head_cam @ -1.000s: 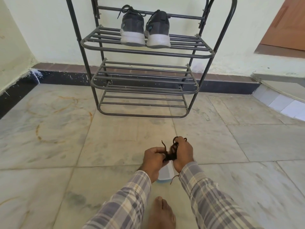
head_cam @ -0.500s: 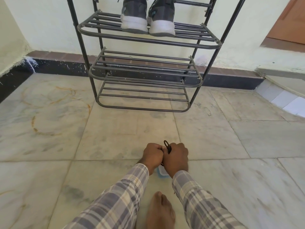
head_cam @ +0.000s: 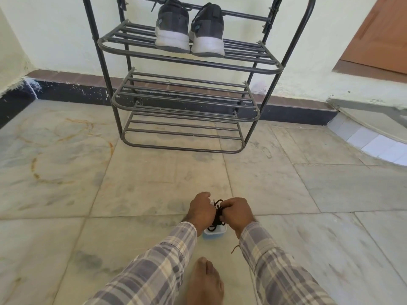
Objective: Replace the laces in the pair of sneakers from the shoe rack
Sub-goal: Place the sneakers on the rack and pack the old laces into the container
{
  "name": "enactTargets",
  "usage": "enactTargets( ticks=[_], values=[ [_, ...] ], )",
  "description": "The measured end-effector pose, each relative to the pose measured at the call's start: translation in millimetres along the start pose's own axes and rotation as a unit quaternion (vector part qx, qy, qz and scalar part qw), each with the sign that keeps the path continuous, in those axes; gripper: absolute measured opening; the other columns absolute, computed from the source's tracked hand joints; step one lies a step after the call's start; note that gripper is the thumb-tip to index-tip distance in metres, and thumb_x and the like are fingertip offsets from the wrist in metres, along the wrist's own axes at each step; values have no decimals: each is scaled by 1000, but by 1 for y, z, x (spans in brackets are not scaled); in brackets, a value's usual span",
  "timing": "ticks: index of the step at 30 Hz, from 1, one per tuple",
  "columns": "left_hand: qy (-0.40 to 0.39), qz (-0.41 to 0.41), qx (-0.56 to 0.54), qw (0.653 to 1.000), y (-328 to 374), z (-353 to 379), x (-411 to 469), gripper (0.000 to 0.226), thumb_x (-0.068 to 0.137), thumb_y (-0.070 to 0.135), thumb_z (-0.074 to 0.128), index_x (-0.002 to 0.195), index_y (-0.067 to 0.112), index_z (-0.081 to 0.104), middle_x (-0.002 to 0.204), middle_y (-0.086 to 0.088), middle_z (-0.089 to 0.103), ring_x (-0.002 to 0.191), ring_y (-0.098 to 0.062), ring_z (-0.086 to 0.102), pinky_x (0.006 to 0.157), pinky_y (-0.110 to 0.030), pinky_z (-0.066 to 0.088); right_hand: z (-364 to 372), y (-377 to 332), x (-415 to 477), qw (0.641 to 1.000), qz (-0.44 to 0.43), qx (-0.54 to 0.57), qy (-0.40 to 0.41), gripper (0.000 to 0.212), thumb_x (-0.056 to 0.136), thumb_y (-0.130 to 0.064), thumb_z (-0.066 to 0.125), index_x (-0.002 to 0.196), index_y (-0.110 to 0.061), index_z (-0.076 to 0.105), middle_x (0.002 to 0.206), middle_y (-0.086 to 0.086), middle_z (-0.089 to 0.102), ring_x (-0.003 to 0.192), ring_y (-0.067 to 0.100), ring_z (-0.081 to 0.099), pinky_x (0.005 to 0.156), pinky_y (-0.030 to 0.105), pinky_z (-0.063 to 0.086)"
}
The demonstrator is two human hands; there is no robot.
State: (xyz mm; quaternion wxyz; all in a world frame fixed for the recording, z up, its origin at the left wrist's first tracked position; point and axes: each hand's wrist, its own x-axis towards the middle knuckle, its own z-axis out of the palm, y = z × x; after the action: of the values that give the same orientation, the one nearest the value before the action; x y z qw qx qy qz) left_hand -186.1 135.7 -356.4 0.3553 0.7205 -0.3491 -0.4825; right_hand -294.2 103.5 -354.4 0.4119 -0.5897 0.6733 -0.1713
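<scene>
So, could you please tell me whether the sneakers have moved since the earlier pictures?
No. The sneakers sit at the same spot on the shoe rack's top shelf; only the view shifted.

Dark sneakers (head_cam: 171, 27), white-soled, laced, set side by side on the rack (head_cam: 185, 111) top shelf, heels outward, black laces (head_cam: 217, 216) bunched, held above the floor.

We look through one wide-angle camera worn on the head, facing forward and down at the floor (head_cam: 132, 183). Our left hand (head_cam: 201, 211) and right hand (head_cam: 239, 213) sit near, low at centre, the laces (head_cam: 218, 216) between them. The shoe rack (head_cam: 182, 91) stands farther off against the wall (head_cam: 55, 29), cut by the top edge.
</scene>
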Motion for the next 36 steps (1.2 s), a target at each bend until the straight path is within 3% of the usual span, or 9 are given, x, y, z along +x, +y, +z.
enactTargets(
  ticks=[4, 9, 14, 17, 20, 22, 27, 33, 36],
  values=[
    [6, 47, 71, 996, -4, 0, -5, 57, 89, -11, 43, 141, 11, 48, 137, -14, 54, 123, -26, 54, 106, -35, 45, 10, 1, -5, 999, -4, -43, 23, 23, 83, 1, 61, 98, -9, 75, 102, 9, 72, 84, 19, 63, 73, 23, 51],
    [71, 72, 142, 985, -7, 2, -3, 46, 84, -7, 46, 126, 11, 56, 124, -11, 58, 111, -26, 57, 96, -35, 48, 18, -4, -12, 998, -14, -51, 34, 20, 85, -3, 52, 97, -11, 66, 105, 11, 65, 88, 25, 62, 79, 33, 55],
    [101, 83, 164, 978, -10, 3, 0, 33, 86, -2, 45, 114, 11, 56, 119, -10, 54, 107, -25, 53, 89, -32, 44, 15, -10, -11, 986, -48, -154, -30, 22, 84, -12, 56, 95, -14, 75, 100, 8, 72, 90, 26, 68, 82, 36, 57],
    [90, 79, 157, 980, -11, 3, 5, 32, 84, -3, 48, 111, 11, 58, 117, -9, 56, 103, -24, 54, 88, -31, 45, 14, -12, -8, 981, -46, -189, -23, 25, 85, -13, 55, 105, -13, 72, 108, 9, 71, 102, 28, 66, 87, 36, 56],
    [86, 79, 143, 983, -9, 1, 6, 33, 81, -3, 50, 110, 10, 60, 113, -9, 59, 100, -24, 57, 88, -32, 48, 13, -14, -7, 980, -61, -186, 17, 33, 91, -13, 53, 123, -12, 61, 126, 10, 57, 120, 29, 53, 96, 37, 49],
    [88, 82, 124, 985, -7, 1, 7, 34, 80, -5, 52, 109, 11, 61, 113, -10, 61, 100, -24, 58, 90, -35, 50, 12, -15, -10, 985, -62, -156, 42, 39, 91, -9, 51, 129, -14, 56, 130, 10, 51, 119, 29, 53, 94, 35, 47],
    [56, 95, 96, 989, -6, 0, 7, 39, 86, -1, 59, 124, 8, 61, 122, -9, 60, 111, -22, 59, 97, -27, 47, 17, -10, -11, 995, -47, -58, 62, 18, 90, -11, 55, 97, -15, 71, 106, 8, 69, 91, 22, 64, 80, 32, 54],
    [69, 100, 97, 988, -10, -1, 3, 46, 82, -11, 46, 121, 7, 63, 105, -7, 65, 98, -24, 63, 91, -35, 53, 20, -10, -10, 998, -37, -51, 0, 22, 85, -3, 57, 95, -11, 75, 96, 10, 72, 85, 27, 70, 79, 39, 60],
    [96, 109, 136, 980, -11, 0, 1, 42, 84, -7, 49, 119, 14, 60, 112, -5, 61, 103, -23, 59, 91, -38, 52, 23, -8, -10, 998, -30, -51, 22, 22, 83, -4, 54, 92, -15, 71, 98, 9, 69, 84, 27, 67, 77, 39, 60]
  ],
)
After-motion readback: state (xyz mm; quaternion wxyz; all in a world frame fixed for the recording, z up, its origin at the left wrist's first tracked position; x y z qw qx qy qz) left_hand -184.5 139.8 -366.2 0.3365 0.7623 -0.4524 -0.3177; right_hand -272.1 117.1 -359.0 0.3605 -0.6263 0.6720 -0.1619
